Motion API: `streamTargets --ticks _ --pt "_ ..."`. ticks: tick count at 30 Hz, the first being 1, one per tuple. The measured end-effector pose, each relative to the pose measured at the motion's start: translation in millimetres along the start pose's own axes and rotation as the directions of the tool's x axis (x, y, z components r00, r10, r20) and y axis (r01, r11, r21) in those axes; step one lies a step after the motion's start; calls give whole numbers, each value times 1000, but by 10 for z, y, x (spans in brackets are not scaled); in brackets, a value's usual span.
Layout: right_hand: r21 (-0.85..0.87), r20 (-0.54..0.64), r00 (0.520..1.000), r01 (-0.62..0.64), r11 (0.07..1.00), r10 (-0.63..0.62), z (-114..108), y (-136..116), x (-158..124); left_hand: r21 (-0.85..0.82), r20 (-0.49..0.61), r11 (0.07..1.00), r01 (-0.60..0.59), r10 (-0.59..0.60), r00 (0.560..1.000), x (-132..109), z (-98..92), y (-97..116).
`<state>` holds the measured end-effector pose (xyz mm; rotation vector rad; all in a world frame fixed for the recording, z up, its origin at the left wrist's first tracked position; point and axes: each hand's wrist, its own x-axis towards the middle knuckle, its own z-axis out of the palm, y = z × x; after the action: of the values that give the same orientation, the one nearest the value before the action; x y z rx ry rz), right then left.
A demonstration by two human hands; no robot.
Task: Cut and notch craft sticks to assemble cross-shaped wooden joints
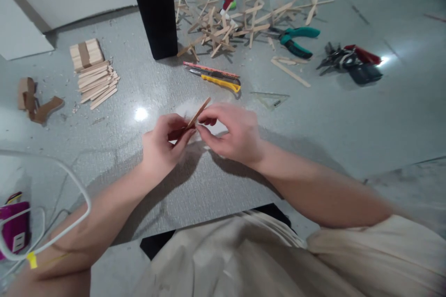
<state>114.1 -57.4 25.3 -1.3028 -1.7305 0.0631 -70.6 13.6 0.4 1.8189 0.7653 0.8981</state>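
My left hand (169, 139) pinches a wooden craft stick (200, 112), which slants up to the right between my hands. Close beside it, my right hand (228, 127) has thumb and index finger bent in toward the stick's lower part. Whether those fingertips grip the stick or something small against it, I cannot make out. Beyond my hands lie a yellow utility knife (221, 82) and a thin pink-and-dark strip (211, 69). To the right of them is a clear set square (272, 100).
A black upright phone-like slab (155, 14) stands at the back. Joined craft sticks (223, 32) are heaped beside it, near teal pliers (299, 39) and keys (351, 62). Stacked sticks (97, 83) and brown paper scraps (36, 102) lie left. A white cable (78, 183) loops over my left forearm.
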Motion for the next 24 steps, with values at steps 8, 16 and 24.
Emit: streamTargets --ticks 8,16,24 --pt "-80 -56 996 64 995 -69 48 70 -29 248 56 923 -293 288 956 -35 19 -42" --pt "-194 -27 988 145 970 -153 98 106 -31 465 115 749 -473 479 870 -5 3 32" --pt "-270 112 989 126 955 -99 104 112 -7 419 122 833 -360 342 932 -32 -13 11"
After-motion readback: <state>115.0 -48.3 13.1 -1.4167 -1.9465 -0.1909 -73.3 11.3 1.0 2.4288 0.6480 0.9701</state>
